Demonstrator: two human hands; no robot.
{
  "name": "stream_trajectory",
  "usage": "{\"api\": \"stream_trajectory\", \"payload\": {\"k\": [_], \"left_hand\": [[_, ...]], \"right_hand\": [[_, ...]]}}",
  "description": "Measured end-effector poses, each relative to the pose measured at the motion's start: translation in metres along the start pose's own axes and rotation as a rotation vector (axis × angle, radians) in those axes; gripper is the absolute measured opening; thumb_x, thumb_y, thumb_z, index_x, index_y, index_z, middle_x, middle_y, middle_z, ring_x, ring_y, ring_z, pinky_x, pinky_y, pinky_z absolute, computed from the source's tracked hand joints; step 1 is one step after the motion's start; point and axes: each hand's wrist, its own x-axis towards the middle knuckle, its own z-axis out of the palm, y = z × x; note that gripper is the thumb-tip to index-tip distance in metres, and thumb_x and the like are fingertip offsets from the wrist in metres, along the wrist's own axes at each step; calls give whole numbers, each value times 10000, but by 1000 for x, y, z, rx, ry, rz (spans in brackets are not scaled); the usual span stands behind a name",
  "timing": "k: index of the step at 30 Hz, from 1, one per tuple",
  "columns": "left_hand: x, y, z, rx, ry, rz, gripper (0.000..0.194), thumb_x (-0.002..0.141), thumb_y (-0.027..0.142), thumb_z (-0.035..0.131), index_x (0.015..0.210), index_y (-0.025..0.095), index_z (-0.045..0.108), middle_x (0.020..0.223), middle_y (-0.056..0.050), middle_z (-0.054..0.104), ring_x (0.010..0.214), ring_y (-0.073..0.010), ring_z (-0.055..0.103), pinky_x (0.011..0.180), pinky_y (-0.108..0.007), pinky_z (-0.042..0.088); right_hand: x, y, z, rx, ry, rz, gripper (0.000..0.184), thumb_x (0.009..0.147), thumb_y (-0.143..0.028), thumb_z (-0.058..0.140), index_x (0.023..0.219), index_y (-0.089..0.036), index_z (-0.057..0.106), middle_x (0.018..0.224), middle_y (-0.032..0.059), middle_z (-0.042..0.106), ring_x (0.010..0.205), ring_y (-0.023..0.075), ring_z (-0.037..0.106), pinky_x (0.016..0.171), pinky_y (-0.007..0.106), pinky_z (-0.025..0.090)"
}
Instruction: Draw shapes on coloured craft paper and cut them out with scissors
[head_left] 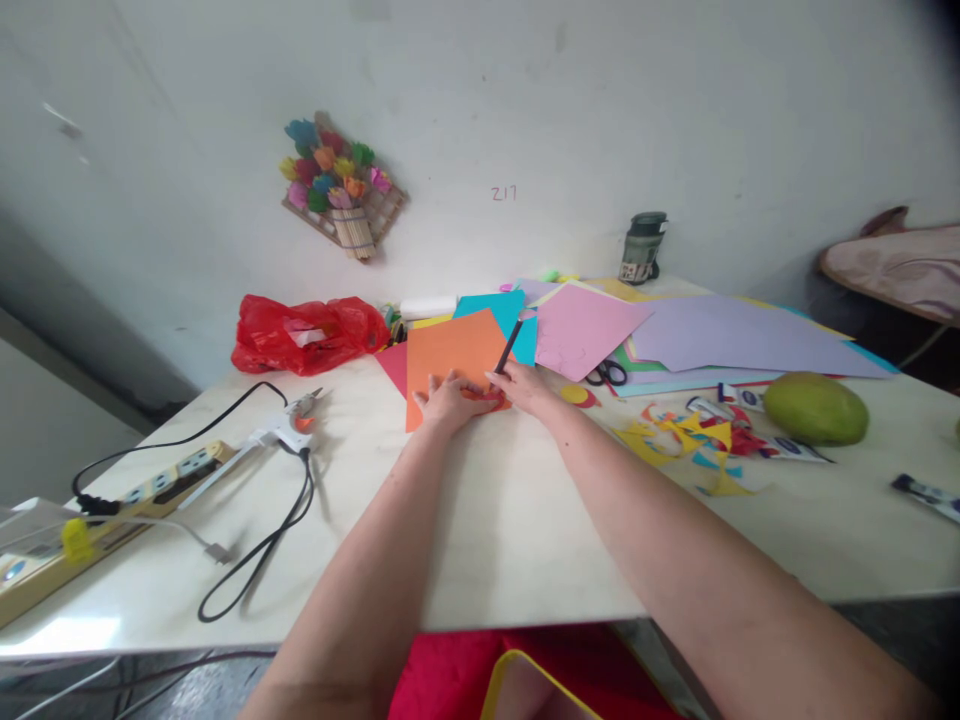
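Note:
A sheet of orange paper (454, 345) lies on the table before me. My left hand (451, 400) rests on its lower part with fingers spread, pressing down. Under those fingertips shows a bit of a small red piece (491, 394), mostly hidden. My right hand (523, 388) grips a dark pencil (510, 345), its upper end slanting up and away; the tip is hidden by the fingers. Just right of that hand lie a yellow paper circle (574, 395) and black-handled scissors (606, 373), partly under paper.
Coloured sheets (720, 330) spread along the back right. Yellow scraps (675, 437), glue tubes (795, 449) and a green mango (816, 408) lie right. Left are a red plastic bag (307, 335), a glue gun (296, 422) with cable and a power strip (169, 480). A bottle (643, 248) stands behind.

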Motion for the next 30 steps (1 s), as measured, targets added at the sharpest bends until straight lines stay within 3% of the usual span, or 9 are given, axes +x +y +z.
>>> {"api": "stream_trajectory", "payload": {"k": [30], "left_hand": [[3, -3, 3, -6, 13, -1, 467, 510, 680, 651, 822, 334, 678, 1395, 12, 391, 1358, -321, 112, 1041, -575, 46]], "right_hand": [[1, 0, 1, -8, 3, -12, 240, 846, -365, 492, 876, -190, 653, 845, 59, 687, 778, 179, 614, 665, 245, 430]]}}
